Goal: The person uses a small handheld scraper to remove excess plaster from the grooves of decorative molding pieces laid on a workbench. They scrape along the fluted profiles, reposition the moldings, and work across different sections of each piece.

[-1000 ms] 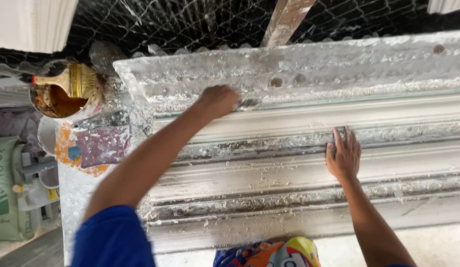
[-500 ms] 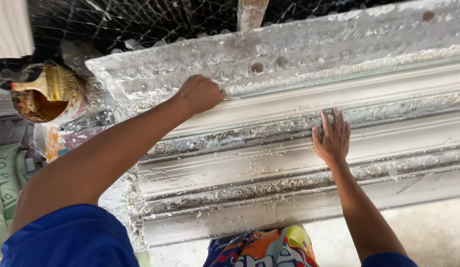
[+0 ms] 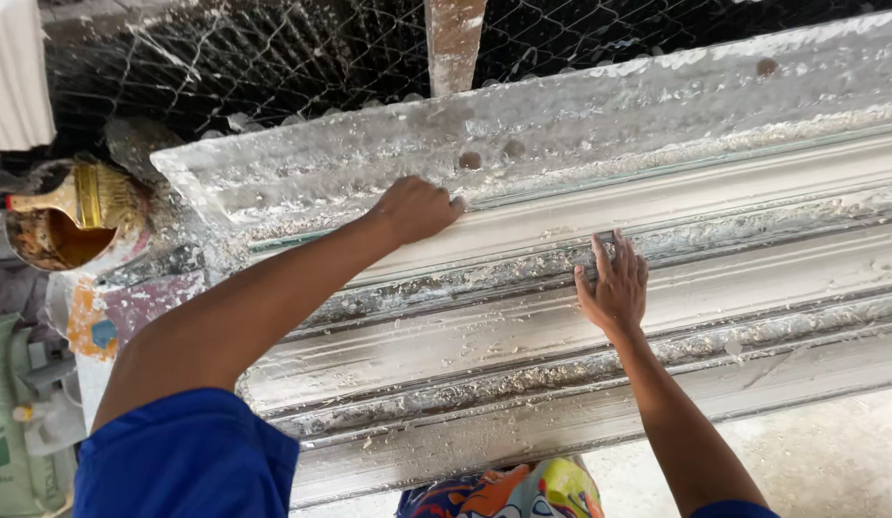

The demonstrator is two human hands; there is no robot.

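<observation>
A long white plaster moulding (image 3: 753,192) lies across a ridged, plaster-crusted mould bench (image 3: 523,384). My left hand (image 3: 419,208) is curled into a loose fist and presses on the upper edge of the moulding near the bench's left end. My right hand (image 3: 614,285) lies flat with fingers spread on a lower ridge of the moulding, a little to the right. Neither hand holds anything. Both arms wear blue short sleeves.
A tin with brown liquid and a yellow-handled brush (image 3: 67,216) stands left of the bench. Wire mesh (image 3: 273,58) and a wooden post (image 3: 453,38) are behind. A green sack (image 3: 9,412) sits at lower left. Concrete floor (image 3: 830,451) shows at lower right.
The view has shifted slightly. My left hand stays pressed on the moulding's upper edge; my right hand stays flat on the lower ridge.
</observation>
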